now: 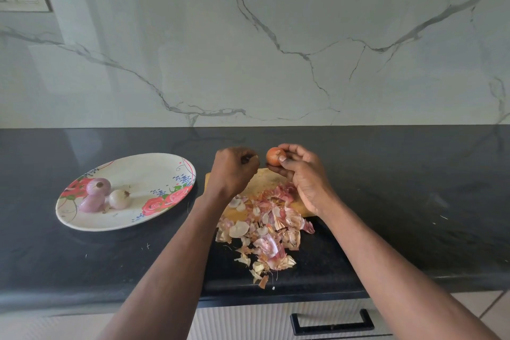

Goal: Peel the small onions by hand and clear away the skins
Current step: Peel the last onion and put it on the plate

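Progress: three peeled small onions point(102, 196) are sitting on the floral plate point(132, 171), well left of the wooden cutting board point(265, 182). One unpeeled onion point(274, 156) is being worked, up in the air just above the board's far edge. It is still wearing its orange-brown outer skin, so peeling on this one looks barely started.

Skins: a loose pile of onion skins point(266, 229) is lying over the board's near half and spilling off its near edge onto the black countertop point(414, 188). None of it is cleared yet, so I'd judge the clean-up step is fully outstanding. No other unpeeled onions are showing near the board; this may be the last one.

Grip:
- Right hand point(302, 174) is holding the unpeeled onion between thumb and fingertips, fingers curled round it, above the board's far edge.
- Left hand point(234, 170) is hovering just left of that onion, above the board's far-left corner, fingers curled tight. Something small and pale is showing at its fingertips, possibly a scrap of skin, but it's too small to be sure.

Remaining: finish this onion, drop it on the plate, sweep the skins off board and counter.
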Motion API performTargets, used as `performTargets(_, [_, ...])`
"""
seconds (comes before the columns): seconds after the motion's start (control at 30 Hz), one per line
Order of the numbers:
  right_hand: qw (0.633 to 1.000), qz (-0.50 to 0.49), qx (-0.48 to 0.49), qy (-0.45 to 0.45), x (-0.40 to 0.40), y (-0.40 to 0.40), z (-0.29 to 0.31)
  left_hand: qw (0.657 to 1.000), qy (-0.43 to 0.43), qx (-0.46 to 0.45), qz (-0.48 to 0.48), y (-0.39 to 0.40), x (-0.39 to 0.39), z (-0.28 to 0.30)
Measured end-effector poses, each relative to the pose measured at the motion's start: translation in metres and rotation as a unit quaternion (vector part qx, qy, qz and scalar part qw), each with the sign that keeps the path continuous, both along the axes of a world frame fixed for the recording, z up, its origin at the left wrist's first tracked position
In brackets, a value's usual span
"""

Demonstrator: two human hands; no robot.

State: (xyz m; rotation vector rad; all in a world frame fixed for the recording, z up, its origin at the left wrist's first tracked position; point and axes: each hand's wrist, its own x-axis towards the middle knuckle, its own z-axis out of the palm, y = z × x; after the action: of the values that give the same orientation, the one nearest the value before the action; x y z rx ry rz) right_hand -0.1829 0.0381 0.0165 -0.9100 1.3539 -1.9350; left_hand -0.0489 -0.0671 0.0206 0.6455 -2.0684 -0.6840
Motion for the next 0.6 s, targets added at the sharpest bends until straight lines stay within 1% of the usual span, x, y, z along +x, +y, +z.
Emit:
performTargets(0.07, [1.000,0.001,0.000,0.003,-0.0003,0.0007,0.0001,0.999,-0.029,-0.014,-0.002,-0.0025,-0.0008,-0.0020])
performTargets(0.1, [1.000,-0.002,0.002,0.006,-0.0005,0.0008,0.0002,1.000,-0.026,-0.012,-0.006,-0.0012,-0.0014,-0.0011])
performTargets(0.17, [1.000,-0.013,0.007,0.018,0.0000,0.0012,0.0003,1.000,0.000,0.020,-0.019,0.0000,-0.0009,0.0025])
performTargets(0.27, [0.999,-0.025,0.006,0.034,0.0017,0.0028,0.0014,0.995,0.046,0.055,-0.071,-0.0006,0.0017,0.0051])
performTargets(0.33, [0.999,-0.030,0.007,0.042,0.0032,0.0041,0.0027,0.993,0.050,0.047,-0.091,0.0004,0.0029,0.0061])
performTargets(0.5, [0.996,-0.048,0.019,0.072,0.0048,0.0058,0.0029,0.994,0.039,0.012,-0.103,0.0025,0.0047,0.0068])
performTargets(0.6, [0.995,-0.050,0.024,0.088,0.0041,0.0050,0.0011,0.994,0.031,0.012,-0.106,0.0003,0.0055,0.0071])
